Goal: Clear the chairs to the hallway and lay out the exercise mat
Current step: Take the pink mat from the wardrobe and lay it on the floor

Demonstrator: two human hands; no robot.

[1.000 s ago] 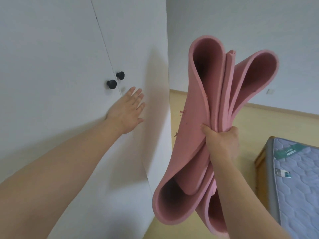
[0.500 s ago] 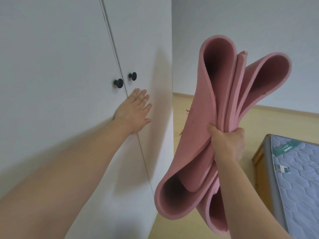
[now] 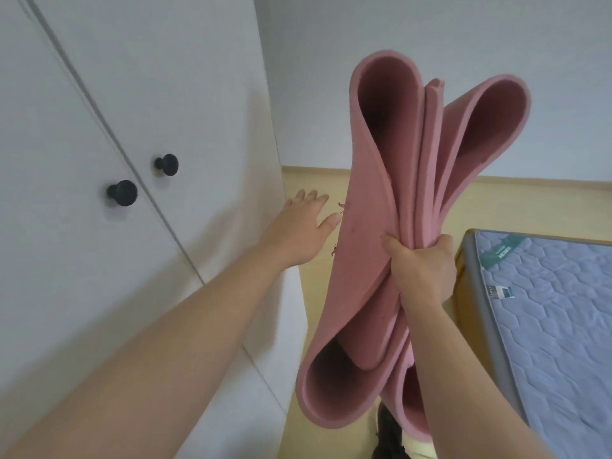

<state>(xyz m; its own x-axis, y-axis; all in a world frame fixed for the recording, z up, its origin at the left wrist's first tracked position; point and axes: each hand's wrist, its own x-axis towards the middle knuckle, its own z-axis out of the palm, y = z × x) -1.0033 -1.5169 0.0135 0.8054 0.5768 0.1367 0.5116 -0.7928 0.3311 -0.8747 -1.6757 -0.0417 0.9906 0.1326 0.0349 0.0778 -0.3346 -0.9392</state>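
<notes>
A pink foam exercise mat (image 3: 371, 200), folded into several loose loops, hangs upright in the middle of the view. My right hand (image 3: 420, 270) grips the folded layers at their pinched waist. My left hand (image 3: 299, 226) is stretched forward with its fingers straight, just past the outer edge of the white wardrobe (image 3: 139, 94) and close to the mat's left side. I cannot tell whether it touches either one. No chairs are in view.
The wardrobe doors, with two black knobs (image 3: 122, 192), are closed and fill the left side. A bed with a quilted grey mattress (image 3: 546, 309) stands at the right. Pale wooden floor (image 3: 318, 180) runs between wardrobe and bed to the far wall.
My left hand has come off the wardrobe door and swung right, past the wardrobe's edge toward the mat. The view has turned right. My right hand still holds the mat.
</notes>
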